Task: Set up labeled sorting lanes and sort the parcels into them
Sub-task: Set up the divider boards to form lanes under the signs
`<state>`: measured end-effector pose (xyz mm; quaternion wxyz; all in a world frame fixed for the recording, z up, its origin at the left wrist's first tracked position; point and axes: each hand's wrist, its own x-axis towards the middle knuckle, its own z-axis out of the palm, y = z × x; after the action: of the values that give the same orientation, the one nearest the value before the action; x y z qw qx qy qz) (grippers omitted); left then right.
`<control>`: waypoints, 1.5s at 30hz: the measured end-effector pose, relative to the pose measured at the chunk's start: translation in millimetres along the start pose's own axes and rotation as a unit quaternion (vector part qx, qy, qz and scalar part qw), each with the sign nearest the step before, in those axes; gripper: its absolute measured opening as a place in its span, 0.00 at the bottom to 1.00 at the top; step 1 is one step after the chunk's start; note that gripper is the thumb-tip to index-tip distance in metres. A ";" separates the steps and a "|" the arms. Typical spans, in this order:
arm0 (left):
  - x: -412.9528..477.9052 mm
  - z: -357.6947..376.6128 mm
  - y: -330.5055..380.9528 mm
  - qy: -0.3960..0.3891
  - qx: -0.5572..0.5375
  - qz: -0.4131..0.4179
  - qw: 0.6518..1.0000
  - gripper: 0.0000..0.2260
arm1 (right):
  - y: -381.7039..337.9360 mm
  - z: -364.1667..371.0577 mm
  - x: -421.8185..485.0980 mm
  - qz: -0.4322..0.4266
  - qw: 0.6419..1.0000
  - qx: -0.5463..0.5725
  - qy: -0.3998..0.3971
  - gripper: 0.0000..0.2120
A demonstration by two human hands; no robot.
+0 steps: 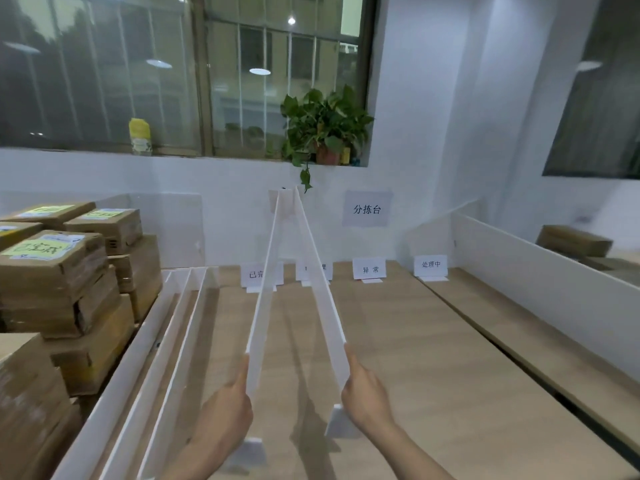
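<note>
Lane setup — clasped left divider (265, 306) in left grip (227, 410), right divider (322, 289) in right grip (365, 396); next likely needed seating between 12 o'clock labels (369, 269).

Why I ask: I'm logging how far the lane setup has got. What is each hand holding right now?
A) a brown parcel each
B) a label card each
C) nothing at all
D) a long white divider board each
D: the left hand grips the near end of the left board and the right hand that of the right board, both long, white and on edge over the wooden table.
</note>
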<state>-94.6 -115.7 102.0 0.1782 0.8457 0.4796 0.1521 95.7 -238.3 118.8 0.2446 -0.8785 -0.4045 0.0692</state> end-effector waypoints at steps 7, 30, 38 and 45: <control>-44.2 53.3 88.0 -0.003 0.005 0.029 1.000 0.34 | 104.9 -62.0 -39.9 0.018 0.999 -0.018 0.023 0.35; -30.7 194.6 296.5 -0.055 0.043 0.102 0.992 0.32 | 363.1 -160.5 -25.7 0.124 0.992 0.015 0.031 0.31; 40.5 240.5 367.0 -0.074 0.018 0.092 0.993 0.34 | 431.3 -202.0 58.9 0.138 0.989 -0.049 0.036 0.29; 82.2 270.1 402.7 -0.089 -0.002 0.075 0.993 0.34 | 477.9 -212.4 113.4 0.177 0.981 -0.079 0.023 0.31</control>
<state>366.5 -278.5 48.7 0.2095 0.8892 0.3965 0.0901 562.2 -497.6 80.3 0.1674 -0.9542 -0.2407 0.0588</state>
